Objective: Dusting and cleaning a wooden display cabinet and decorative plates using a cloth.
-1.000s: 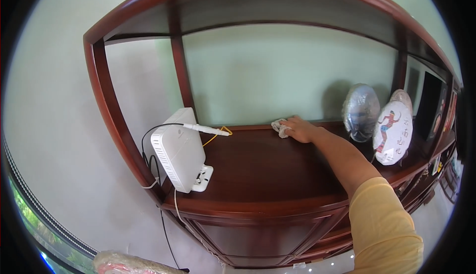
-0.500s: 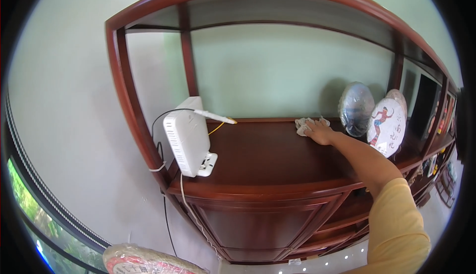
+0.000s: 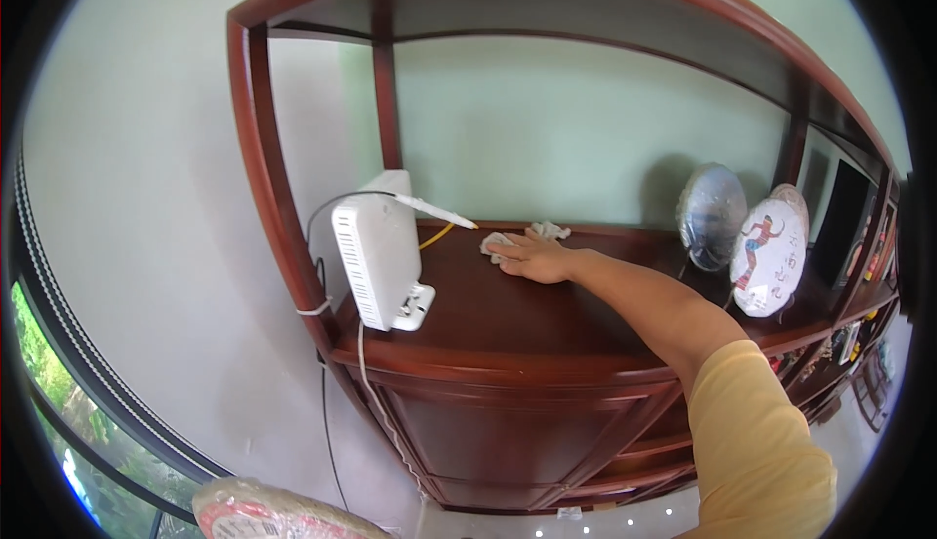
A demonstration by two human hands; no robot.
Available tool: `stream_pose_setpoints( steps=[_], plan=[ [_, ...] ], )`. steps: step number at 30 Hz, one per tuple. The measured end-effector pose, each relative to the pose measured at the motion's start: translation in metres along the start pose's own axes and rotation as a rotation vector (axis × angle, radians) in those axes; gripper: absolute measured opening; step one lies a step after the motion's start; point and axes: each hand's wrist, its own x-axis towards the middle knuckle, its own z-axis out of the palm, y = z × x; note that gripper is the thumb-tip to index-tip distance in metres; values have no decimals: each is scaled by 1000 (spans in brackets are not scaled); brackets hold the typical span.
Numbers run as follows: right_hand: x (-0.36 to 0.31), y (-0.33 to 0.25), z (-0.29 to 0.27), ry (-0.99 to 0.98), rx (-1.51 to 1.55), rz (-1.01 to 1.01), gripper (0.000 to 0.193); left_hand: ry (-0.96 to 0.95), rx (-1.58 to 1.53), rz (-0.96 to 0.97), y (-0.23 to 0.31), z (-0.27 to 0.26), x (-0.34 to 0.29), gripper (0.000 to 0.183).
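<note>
My right hand (image 3: 539,258) presses a crumpled whitish cloth (image 3: 498,245) onto the dark red-brown wooden shelf (image 3: 586,319). Its fingers reach out over the cloth, which bunches out past the fingertips and behind the hand. To the left of the hand, a white router-like box (image 3: 376,251) stands upright on the shelf. A white cable connector (image 3: 439,211) sticks out from beside the box toward the cloth. My left hand is outside the picture.
Two round wrapped discs, one in clear wrap (image 3: 711,217) and one with a printed figure (image 3: 768,258), stand on the shelf's right part. Another wrapped disc (image 3: 283,515) shows at the lower edge. Cables hang by the left post (image 3: 256,149). An upper board (image 3: 547,12) spans above.
My right hand has slid left along the shelf with the cloth, from near the wrapped discs toward the white box. The view has shifted slightly.
</note>
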Motion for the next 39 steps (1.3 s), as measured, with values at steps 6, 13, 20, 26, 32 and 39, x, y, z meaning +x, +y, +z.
stream_pose_setpoints(
  steps=[6,13,20,26,32,39],
  plan=[
    [-72,29,9,60,24,-9,49,-170,-52,-89,-15,8,22,78],
    [-172,44,20,174,-62,324,54,-306,-41,-175,-31,17,41,77],
    [-243,-9,13,231,-122,335,45,-419,-53,-132,-25,26,38,74],
    [-251,-11,-12,425,1052,131,41,-357,-115,-40,-25,9,48,68],
    [-237,14,-18,462,137,663,50,-352,-156,-141,-19,-8,50,61],
    [-227,-6,9,205,166,256,61,-257,-157,-62,-17,-7,44,52]
  ],
)
